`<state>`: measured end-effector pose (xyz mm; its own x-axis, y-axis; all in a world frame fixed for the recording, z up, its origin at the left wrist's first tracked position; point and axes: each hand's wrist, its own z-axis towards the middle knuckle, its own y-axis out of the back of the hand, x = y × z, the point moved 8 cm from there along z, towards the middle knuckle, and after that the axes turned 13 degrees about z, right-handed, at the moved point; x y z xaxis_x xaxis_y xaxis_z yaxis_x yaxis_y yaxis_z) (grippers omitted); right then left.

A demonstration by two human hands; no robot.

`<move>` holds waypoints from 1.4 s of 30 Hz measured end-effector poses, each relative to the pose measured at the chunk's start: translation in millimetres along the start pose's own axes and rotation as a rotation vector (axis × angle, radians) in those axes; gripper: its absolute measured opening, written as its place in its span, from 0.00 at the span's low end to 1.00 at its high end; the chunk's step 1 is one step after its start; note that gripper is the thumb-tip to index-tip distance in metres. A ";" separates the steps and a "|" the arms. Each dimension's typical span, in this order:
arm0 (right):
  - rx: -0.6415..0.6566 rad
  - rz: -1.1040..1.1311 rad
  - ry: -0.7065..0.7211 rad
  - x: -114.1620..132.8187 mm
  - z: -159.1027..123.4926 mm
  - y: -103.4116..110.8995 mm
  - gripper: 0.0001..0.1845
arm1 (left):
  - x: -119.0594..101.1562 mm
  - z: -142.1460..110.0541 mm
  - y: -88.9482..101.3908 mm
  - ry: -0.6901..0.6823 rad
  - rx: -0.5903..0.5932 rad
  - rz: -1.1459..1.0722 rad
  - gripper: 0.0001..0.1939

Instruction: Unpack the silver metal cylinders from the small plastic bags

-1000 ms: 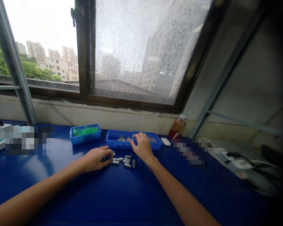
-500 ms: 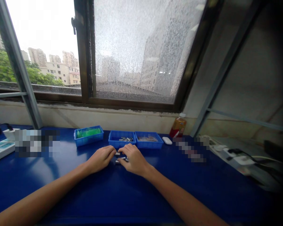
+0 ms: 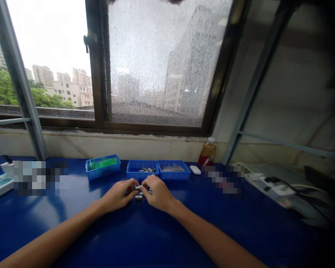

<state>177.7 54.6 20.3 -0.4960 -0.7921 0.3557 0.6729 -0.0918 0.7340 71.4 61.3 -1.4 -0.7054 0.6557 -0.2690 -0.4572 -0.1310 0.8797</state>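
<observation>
My left hand (image 3: 118,194) and my right hand (image 3: 158,192) meet over the middle of the blue table. Between their fingertips is a small silvery metal cylinder (image 3: 139,187), pinched at its left end by the left fingers and at its right end by the right. Just below it, more short metal cylinders (image 3: 139,197) lie on the tabletop, partly covered by my fingers. Behind the hands stands a blue bin (image 3: 131,174) with small metal parts (image 3: 147,170) in it. Whether the right fingers hold a further small part is hidden.
Touching that bin on its right is another blue bin (image 3: 174,175) with thin pieces inside. A blue bin with green contents (image 3: 103,163) stands left. Farther right are a white case (image 3: 195,170) and a drink bottle (image 3: 207,152). Power strips (image 3: 1,186) lie at the left and right sides.
My right hand has come from the bins down to my left hand. The metal cylinder now shows between both hands' fingertips. The camera view has shifted slightly.
</observation>
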 end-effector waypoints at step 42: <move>0.102 0.060 -0.022 1.1 -0.2 -9.6 0.15 | -5.1 -2.7 14.0 -0.056 -0.156 0.014 0.09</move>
<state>170.8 54.5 13.5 -0.4694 -0.7805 0.4128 0.6431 0.0181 0.7656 67.1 54.1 11.2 -0.6833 0.6928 -0.2306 -0.5290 -0.2520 0.8103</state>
